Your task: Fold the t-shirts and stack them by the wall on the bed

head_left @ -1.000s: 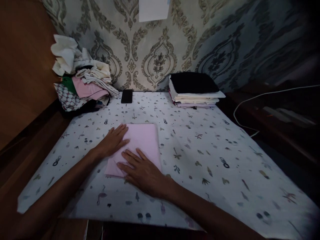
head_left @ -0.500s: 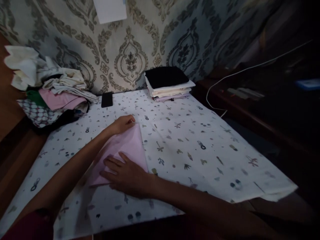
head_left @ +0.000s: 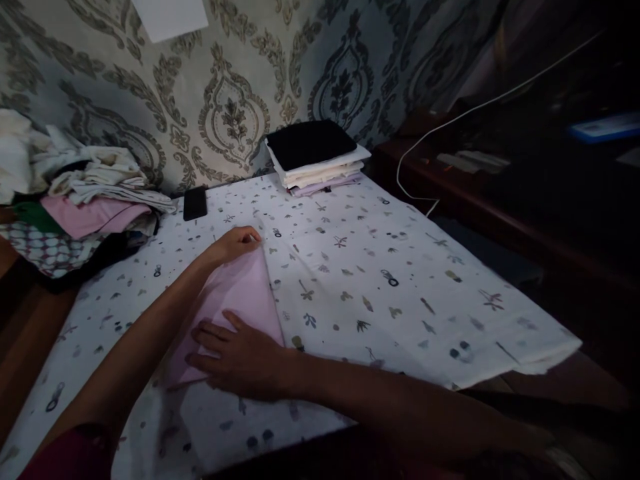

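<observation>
A folded pale pink cloth (head_left: 240, 293) lies on the white patterned sheet (head_left: 340, 287), left of the middle. My left hand (head_left: 234, 244) is closed on the cloth's far corner, its fingers curled and pressed together. Lower down, my right hand (head_left: 240, 357) rests flat on the near part of the cloth with its fingers spread. Part of the cloth is hidden under my right hand and behind my left forearm.
At the back stands a folded stack topped by a black cloth (head_left: 311, 143). A black phone (head_left: 195, 203) lies left of it. Rumpled clothes (head_left: 95, 213) are heaped at the far left. A white cable (head_left: 465, 113) hangs over dark furniture (head_left: 480, 193) on the right.
The view has turned slightly right, so the surroundings sit further left in the picture. Both hands keep nearly the same places on the pink cloth.
</observation>
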`<control>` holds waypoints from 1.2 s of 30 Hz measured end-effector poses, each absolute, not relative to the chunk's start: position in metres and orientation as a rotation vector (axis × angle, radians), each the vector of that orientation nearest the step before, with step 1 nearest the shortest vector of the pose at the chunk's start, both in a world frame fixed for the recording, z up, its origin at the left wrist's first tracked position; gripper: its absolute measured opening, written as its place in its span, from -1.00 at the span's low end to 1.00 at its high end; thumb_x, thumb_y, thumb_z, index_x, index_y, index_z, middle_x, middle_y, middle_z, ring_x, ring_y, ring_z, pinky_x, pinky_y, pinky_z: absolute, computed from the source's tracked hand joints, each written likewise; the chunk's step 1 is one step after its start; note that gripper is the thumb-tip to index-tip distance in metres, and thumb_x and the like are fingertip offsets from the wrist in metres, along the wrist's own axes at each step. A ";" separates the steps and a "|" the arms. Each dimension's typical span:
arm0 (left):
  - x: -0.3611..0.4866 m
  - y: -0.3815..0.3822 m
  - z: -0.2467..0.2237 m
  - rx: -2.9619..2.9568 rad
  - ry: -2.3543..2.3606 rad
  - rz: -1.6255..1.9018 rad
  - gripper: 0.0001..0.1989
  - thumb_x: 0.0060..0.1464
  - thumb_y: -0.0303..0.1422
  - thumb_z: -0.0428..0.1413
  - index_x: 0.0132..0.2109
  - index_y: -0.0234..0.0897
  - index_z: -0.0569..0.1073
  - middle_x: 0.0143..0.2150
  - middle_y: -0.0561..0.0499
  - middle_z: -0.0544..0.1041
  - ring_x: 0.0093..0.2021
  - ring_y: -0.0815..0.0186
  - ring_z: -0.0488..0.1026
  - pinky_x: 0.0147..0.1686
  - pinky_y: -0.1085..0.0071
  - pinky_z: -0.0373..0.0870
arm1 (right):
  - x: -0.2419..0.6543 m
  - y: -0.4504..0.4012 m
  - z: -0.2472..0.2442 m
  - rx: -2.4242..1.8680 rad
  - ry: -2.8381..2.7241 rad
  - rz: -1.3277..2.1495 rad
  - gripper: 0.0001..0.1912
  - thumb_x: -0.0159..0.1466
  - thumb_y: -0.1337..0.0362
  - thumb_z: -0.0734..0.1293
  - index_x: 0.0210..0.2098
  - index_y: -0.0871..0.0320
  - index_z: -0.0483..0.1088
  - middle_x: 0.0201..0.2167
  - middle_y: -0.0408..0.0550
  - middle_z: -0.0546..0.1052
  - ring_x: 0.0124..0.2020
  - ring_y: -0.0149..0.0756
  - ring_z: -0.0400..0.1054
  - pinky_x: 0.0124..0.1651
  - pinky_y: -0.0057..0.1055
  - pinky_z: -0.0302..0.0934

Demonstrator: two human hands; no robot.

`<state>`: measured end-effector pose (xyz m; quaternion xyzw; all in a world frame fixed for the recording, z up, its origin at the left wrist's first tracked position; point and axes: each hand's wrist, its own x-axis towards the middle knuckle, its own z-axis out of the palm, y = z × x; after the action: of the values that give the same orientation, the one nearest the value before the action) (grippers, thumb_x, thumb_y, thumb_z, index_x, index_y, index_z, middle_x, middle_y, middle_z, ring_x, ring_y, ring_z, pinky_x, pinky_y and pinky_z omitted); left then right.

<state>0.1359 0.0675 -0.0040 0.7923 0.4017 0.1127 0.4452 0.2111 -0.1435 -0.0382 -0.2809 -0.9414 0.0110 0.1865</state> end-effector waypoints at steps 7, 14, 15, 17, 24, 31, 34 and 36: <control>0.132 0.069 0.007 2.034 1.012 0.208 -0.80 -0.02 -0.23 0.18 -0.27 -0.26 0.53 -0.61 0.13 0.30 -0.60 0.42 0.15 -0.57 0.49 0.03 | 0.211 -0.143 -0.036 -0.800 -2.650 0.026 -0.55 0.46 0.10 0.16 0.27 0.11 0.24 0.33 0.10 0.28 0.36 -0.12 0.08 0.32 0.01 0.04; 0.140 0.062 0.007 1.731 1.071 0.235 -0.62 -0.13 -0.35 0.24 -0.08 -0.26 0.53 -0.57 0.16 0.34 -0.61 0.45 0.18 -0.55 0.50 0.07 | 0.212 -0.143 -0.037 -0.783 -2.621 0.041 -0.59 0.47 0.14 0.14 0.23 0.14 0.26 0.29 0.10 0.31 0.35 -0.12 0.08 0.32 0.02 0.03; 0.140 0.062 0.006 1.682 1.082 0.265 -0.60 -0.16 -0.38 0.25 -0.08 -0.26 0.53 -0.54 0.15 0.37 -0.58 0.44 0.22 -0.53 0.50 0.11 | 0.212 -0.143 -0.038 -0.785 -2.623 0.042 -0.59 0.48 0.14 0.13 0.24 0.14 0.26 0.29 0.10 0.31 0.35 -0.12 0.08 0.32 0.02 0.03; 0.140 0.061 0.003 1.605 1.110 0.326 -0.58 -0.19 -0.40 0.25 -0.08 -0.26 0.53 -0.47 0.10 0.46 -0.52 0.42 0.30 -0.48 0.50 0.19 | 0.212 -0.143 -0.039 -0.789 -2.625 0.044 -0.59 0.48 0.14 0.11 0.25 0.14 0.25 0.30 0.11 0.30 0.35 -0.12 0.07 0.33 0.03 0.02; 0.125 0.053 0.008 1.813 1.058 0.668 -0.76 -0.10 -0.43 0.17 -0.20 -0.26 0.50 -0.12 -0.06 0.57 -0.21 0.27 0.46 -0.21 0.40 0.36 | 0.213 -0.137 -0.033 -0.761 -2.589 0.274 -0.58 0.44 0.16 0.20 0.23 0.17 0.29 0.31 0.13 0.32 0.35 -0.11 0.11 0.33 0.01 0.05; 0.075 -0.068 0.042 2.397 1.173 0.668 -0.77 0.22 -0.35 0.02 -0.03 -0.29 0.45 -0.23 -0.02 0.55 -0.30 0.32 0.46 -0.34 0.46 0.34 | 0.264 -0.066 -0.012 -0.911 -2.144 0.757 -0.64 0.40 0.43 0.09 -0.01 0.16 0.47 0.11 -0.01 0.51 0.20 -0.27 0.34 0.22 -0.18 0.21; 0.059 -0.135 0.046 2.522 1.067 0.370 -0.76 0.30 -0.37 -0.06 -0.03 -0.26 0.47 -0.23 -0.02 0.55 -0.41 0.38 0.45 -0.41 0.48 0.34 | 0.272 -0.047 -0.024 -0.950 -2.253 0.673 -0.68 0.40 0.39 0.15 -0.03 0.15 0.50 0.14 0.04 0.50 0.30 -0.17 0.23 0.32 -0.07 0.07; 0.050 -0.168 0.036 2.582 1.034 0.277 -0.73 0.31 -0.40 -0.08 0.02 -0.24 0.47 -0.24 -0.02 0.57 -0.40 0.37 0.49 -0.42 0.48 0.36 | 0.270 -0.043 -0.036 -1.025 -2.303 0.600 -0.68 0.42 0.33 0.16 0.04 0.15 0.47 0.18 0.08 0.47 0.34 -0.12 0.17 0.36 0.02 -0.03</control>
<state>0.0497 -0.1678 0.0360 0.9099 0.3645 0.0977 0.1721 0.2699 -0.0434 -0.0359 -0.3807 -0.8553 0.2229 0.2716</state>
